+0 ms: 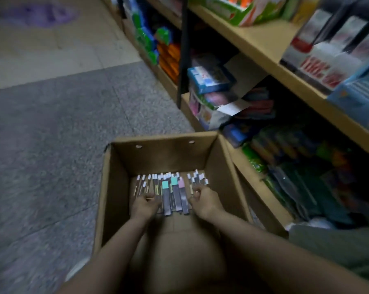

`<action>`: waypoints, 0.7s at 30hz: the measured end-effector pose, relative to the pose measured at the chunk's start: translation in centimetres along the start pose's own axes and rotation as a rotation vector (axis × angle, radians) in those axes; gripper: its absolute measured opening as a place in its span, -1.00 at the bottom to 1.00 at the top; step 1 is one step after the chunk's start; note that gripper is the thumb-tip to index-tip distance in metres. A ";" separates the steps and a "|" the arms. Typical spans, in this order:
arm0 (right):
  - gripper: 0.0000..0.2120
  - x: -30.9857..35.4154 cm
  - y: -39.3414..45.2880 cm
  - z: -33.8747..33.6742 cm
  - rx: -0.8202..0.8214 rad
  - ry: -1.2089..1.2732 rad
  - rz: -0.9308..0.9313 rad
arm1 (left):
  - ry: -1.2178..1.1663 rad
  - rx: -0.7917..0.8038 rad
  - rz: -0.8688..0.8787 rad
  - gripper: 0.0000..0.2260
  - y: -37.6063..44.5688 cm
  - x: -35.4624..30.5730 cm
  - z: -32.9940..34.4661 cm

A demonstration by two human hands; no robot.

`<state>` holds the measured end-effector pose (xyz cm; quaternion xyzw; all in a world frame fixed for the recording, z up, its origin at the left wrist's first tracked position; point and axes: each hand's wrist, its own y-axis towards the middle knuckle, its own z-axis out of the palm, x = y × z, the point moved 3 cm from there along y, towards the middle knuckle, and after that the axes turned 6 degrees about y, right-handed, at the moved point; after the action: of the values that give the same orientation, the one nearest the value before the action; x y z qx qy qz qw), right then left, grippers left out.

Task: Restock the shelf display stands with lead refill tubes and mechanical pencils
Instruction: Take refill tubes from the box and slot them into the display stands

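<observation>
An open cardboard box [115,187] stands on the floor in front of me. On its bottom lie several slim packs of mechanical pencils and lead refill tubes [173,194], side by side, some with teal or pink labels. Both my hands reach down into the box. My left hand [144,205] has its fingers curled around packs at the left of the row. My right hand [204,199] has its fingers curled around packs at the right of the row. The frame is blurred, so the exact grip is hard to make out.
Wooden shelving [270,49] runs along the right, packed with stationery boxes, coloured packets and display stands [336,52]. The lowest shelf edge [257,187] sits right beside the box. Grey speckled floor [51,145] stretches to the left.
</observation>
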<state>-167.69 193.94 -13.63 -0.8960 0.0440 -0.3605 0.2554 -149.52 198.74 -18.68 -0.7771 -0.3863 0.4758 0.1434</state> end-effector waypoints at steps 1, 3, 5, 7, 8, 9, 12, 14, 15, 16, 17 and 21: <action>-0.72 -0.3 0.8 0.8 0.015 -0.023 0.004 | -0.041 0.022 -0.031 -0.88 0.3 0.6 1.1; -0.73 -0.8 2.2 2.3 0.031 -0.067 0.019 | -0.027 0.048 -0.029 -0.77 1.1 1.3 2.9; -0.73 -1.5 3.5 3.6 0.029 -0.101 0.039 | 0.081 0.001 0.038 -0.66 1.6 1.4 4.0; -0.70 -1.9 4.7 4.7 0.015 -0.120 0.047 | 0.138 -0.083 0.103 -0.64 2.1 1.1 4.4; -0.66 -2.0 5.3 5.1 0.010 -0.125 0.051 | 0.160 -0.129 0.117 -0.63 2.3 0.9 4.6; -0.63 -2.2 5.8 5.5 0.006 -0.128 0.056 | 0.187 -0.171 0.122 -0.62 2.6 0.8 4.7; -0.53 -2.4 6.7 6.4 -0.009 -0.136 0.069 | 0.267 -0.234 0.156 -0.59 3.0 0.6 5.4; -0.48 -2.4 7.0 6.7 -0.023 -0.140 0.075 | 0.281 -0.248 0.184 -0.60 3.0 0.4 5.7; -0.49 -2.4 7.1 6.8 -0.034 -0.141 0.077 | 0.289 -0.249 0.189 -0.61 3.0 0.4 5.8; -0.51 -2.3 7.1 6.9 -0.045 -0.142 0.080 | 0.302 -0.246 0.192 -0.60 3.0 0.3 6.0; -0.55 -2.3 7.1 6.9 -0.054 -0.144 0.083 | 0.314 -0.239 0.196 -0.58 3.0 0.3 6.2; -0.71 -2.3 6.8 6.4 -0.077 -0.119 0.091 | 0.308 -0.212 0.165 -0.56 2.9 0.1 6.2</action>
<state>-164.39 191.37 -22.34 -0.9221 0.0833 -0.2925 0.2392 -153.42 196.01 -23.59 -0.8805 -0.3427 0.3179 0.0787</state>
